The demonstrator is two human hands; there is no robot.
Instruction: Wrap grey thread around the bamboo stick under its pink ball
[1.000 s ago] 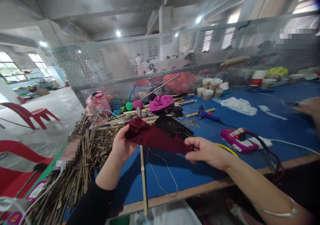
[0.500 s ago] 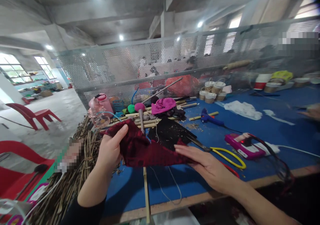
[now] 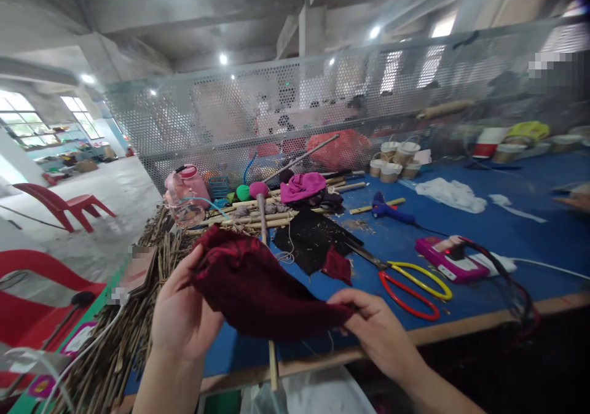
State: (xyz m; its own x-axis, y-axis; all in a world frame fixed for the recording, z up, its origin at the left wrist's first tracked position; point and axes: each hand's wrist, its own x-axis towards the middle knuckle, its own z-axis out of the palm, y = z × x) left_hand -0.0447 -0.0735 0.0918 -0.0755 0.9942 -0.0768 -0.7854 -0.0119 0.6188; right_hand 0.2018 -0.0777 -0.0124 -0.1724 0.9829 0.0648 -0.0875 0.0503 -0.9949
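Note:
A dark red piece of cloth (image 3: 262,285) hangs between both hands above the near part of the table. My left hand (image 3: 182,316) holds its left end; the fingers are mostly hidden beneath the folds. At the right corner, my right hand (image 3: 369,316) pinches the cloth between thumb and fingers. Under and behind it is a stick with a magenta ball-shaped top (image 3: 259,190), whose pale lower end sticks out toward me. A small dark red scrap (image 3: 337,265) lies on a black cloth (image 3: 304,239). Scissors with one red and one yellow handle (image 3: 410,306) rest nearby.
Bundled dry twigs (image 3: 152,303) line the table's left edge. Beyond are a pink jug (image 3: 196,183), magenta cloth (image 3: 303,187) and several small pots (image 3: 391,171). Right of these lie a blue glue gun (image 3: 389,211) and a magenta power strip (image 3: 454,260). Another person's hand (image 3: 574,200) shows far right.
The cloth has turned and come lower and nearer. My left hand has rotated palm-up beneath it, and my right hand, formerly flat, now pinches its corner. The small scrap and scissors are uncovered.

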